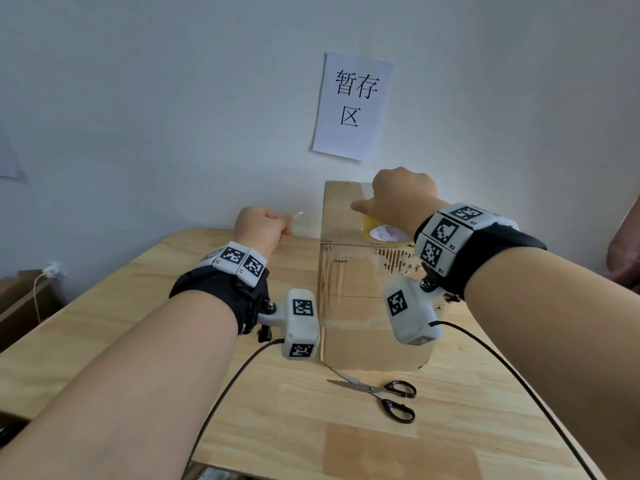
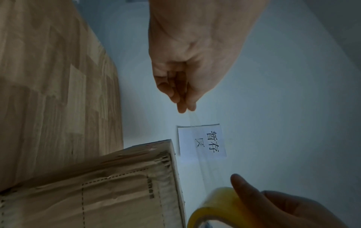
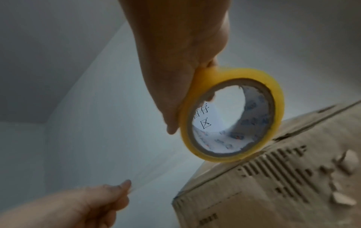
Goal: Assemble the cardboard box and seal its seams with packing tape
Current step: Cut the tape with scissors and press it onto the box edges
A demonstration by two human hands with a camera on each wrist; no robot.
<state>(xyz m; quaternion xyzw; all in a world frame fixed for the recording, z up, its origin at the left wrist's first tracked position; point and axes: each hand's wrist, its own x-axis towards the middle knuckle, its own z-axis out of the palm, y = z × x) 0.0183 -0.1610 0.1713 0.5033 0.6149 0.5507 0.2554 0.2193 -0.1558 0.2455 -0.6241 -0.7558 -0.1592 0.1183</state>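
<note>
- The cardboard box (image 1: 363,278) stands on the wooden table (image 1: 138,341), near the wall, and its top is closed.
- My right hand (image 1: 401,199) is curled round the yellow tape roll (image 1: 384,233) and holds it at the top front edge of the box (the right wrist view shows the roll just touching that edge).
- My left hand (image 1: 261,228) is out to the left of the box, with fingertips pinched together on the loose end of the clear tape strip (image 1: 298,215).
- So the strip runs sideways, from the roll on the right out to my left hand, and hangs in the air beside the box.
- I think the next move must lay this strip down on the top seam. The right hand is already over the box; the left hand is well off to the side and has to come in.
- The head view shows both hands and the scissors (image 1: 381,393) lying on the table in front of the box, but the strip is nearly invisible there.
- The left wrist view shows the strip better, running from my pinch toward the roll, across the paper sign (image 2: 203,141) on the wall.
</note>
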